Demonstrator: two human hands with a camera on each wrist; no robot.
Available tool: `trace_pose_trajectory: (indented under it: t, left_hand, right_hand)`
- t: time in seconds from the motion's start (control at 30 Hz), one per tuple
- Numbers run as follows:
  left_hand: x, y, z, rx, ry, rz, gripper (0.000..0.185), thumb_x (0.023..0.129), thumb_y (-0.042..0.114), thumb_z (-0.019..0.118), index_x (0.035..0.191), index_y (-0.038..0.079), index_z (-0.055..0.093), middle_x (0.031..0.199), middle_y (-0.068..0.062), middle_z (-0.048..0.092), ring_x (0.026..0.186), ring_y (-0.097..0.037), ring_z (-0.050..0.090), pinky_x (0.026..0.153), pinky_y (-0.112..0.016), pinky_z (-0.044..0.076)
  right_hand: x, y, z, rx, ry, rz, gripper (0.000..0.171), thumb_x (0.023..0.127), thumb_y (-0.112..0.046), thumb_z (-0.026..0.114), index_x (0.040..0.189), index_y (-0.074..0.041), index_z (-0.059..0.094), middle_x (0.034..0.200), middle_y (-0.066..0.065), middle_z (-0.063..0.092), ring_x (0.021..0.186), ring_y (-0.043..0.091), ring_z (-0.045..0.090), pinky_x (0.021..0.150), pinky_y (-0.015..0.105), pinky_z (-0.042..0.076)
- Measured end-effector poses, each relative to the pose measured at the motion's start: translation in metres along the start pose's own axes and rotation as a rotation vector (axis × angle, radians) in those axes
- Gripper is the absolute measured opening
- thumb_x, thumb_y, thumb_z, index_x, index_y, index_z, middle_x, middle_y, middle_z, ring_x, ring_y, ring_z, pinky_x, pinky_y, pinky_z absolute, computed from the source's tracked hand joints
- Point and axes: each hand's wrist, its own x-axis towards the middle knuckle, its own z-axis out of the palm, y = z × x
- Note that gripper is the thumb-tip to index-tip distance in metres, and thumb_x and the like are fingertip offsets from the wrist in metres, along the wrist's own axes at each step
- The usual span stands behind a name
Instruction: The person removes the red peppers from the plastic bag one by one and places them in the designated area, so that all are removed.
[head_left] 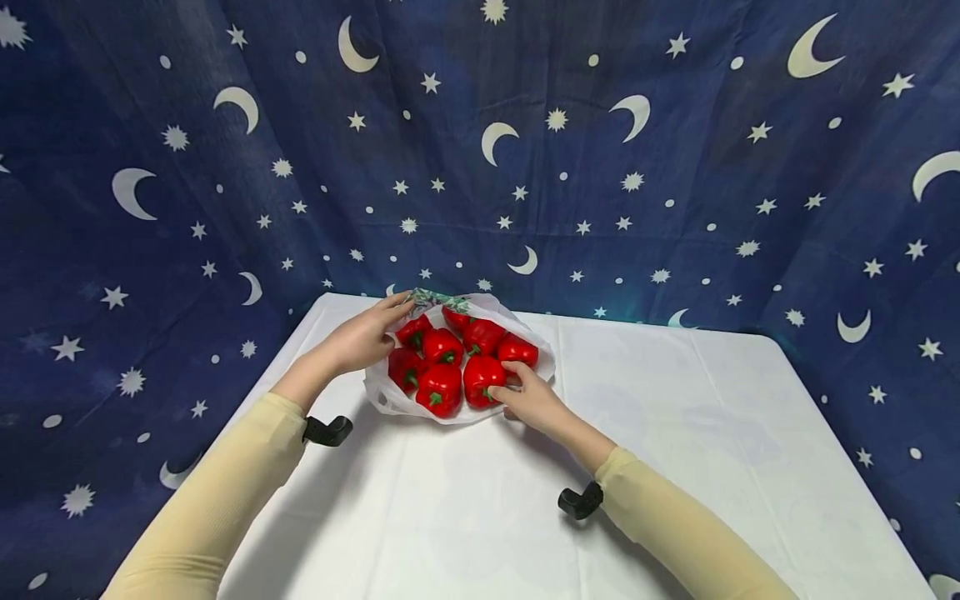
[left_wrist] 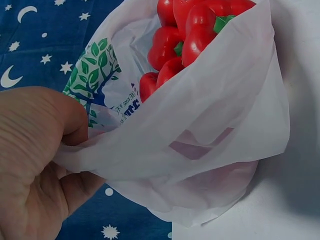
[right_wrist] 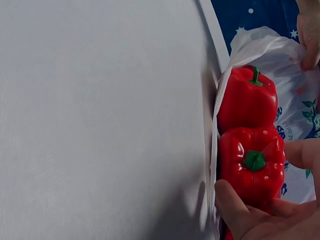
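On a white-covered table before a star-and-moon curtain, the left hand pinched the white plastic bag rim; the right hand curled around a glossy red bell pepper.

bag: thin white plastic carrier bag with a green tree print and a cut-out handle, lying on its side with its mouth spread wide, on the white table near its far left edge
bag state: open, crumpled, rim gathered at the far side
peppers: glossy red bell peppers with green stems, about eight, packed touching one another inside the bag
nearest pepper: stem facing outward, at the bag's near rim
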Motion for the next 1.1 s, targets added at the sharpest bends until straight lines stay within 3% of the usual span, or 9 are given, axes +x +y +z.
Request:
trace_pose_trajectory:
  t: [0.07,0.33,0.57,0.8,1.0,1.1]
  left_hand:
    - [0.001,0.0,0.001,-0.018,0.005,0.001,0.072,0.087,-0.01,0.053,0.156,-0.005,0.034,0.168,-0.015,0.021,0.147,-0.034,0.034,0.093,-0.041,0.049]
    - [0.002,0.002,0.002,-0.057,0.022,0.039,0.071,0.088,-0.01,0.055,0.156,-0.005,0.034,0.167,-0.014,0.022,0.135,-0.03,0.045,0.07,-0.034,0.044]
    - [0.002,0.002,0.001,-0.097,0.03,0.038,0.072,0.088,-0.01,0.056,0.156,-0.005,0.035,0.168,-0.013,0.023,0.116,-0.027,0.051,0.068,-0.034,0.043]
    - [0.002,0.004,0.0,-0.125,0.014,0.03,0.072,0.089,-0.008,0.055,0.158,-0.002,0.033,0.169,-0.01,0.02,0.086,-0.023,0.055,0.068,-0.035,0.043]
    - [0.003,0.001,0.002,-0.135,0.015,0.046,0.072,0.089,-0.009,0.053,0.158,-0.004,0.033,0.169,-0.012,0.02,0.112,-0.027,0.051,0.069,-0.035,0.042]
    - [0.002,0.001,0.002,-0.136,0.019,0.049,0.071,0.089,-0.009,0.052,0.157,-0.003,0.033,0.168,-0.012,0.02,0.122,-0.028,0.045,0.069,-0.035,0.042]
  right_hand:
    - [0.001,-0.001,0.001,0.048,0.003,0.024,0.068,0.095,-0.027,0.072,0.152,-0.003,0.043,0.142,0.02,0.054,0.115,0.03,0.063,0.084,0.04,0.058]
    - [0.005,-0.007,0.006,0.192,0.053,0.143,0.068,0.094,-0.03,0.073,0.148,0.0,0.044,0.14,0.02,0.052,0.113,0.033,0.062,0.087,0.045,0.057]
    - [0.009,-0.008,0.014,0.158,0.077,0.147,0.072,0.088,-0.033,0.08,0.143,0.0,0.047,0.142,0.02,0.051,0.118,0.033,0.058,0.083,0.042,0.058]
    - [0.013,-0.008,0.023,0.086,0.127,0.106,0.075,0.086,-0.038,0.081,0.141,0.001,0.047,0.134,0.019,0.054,0.104,0.03,0.063,0.073,0.039,0.06]
    - [0.012,-0.011,0.026,0.055,0.133,0.105,0.077,0.084,-0.039,0.082,0.141,0.0,0.047,0.128,0.018,0.057,0.078,0.029,0.067,0.065,0.038,0.059]
    - [0.012,-0.012,0.026,0.044,0.133,0.107,0.078,0.084,-0.039,0.082,0.141,0.0,0.046,0.128,0.018,0.057,0.073,0.029,0.066,0.063,0.038,0.058]
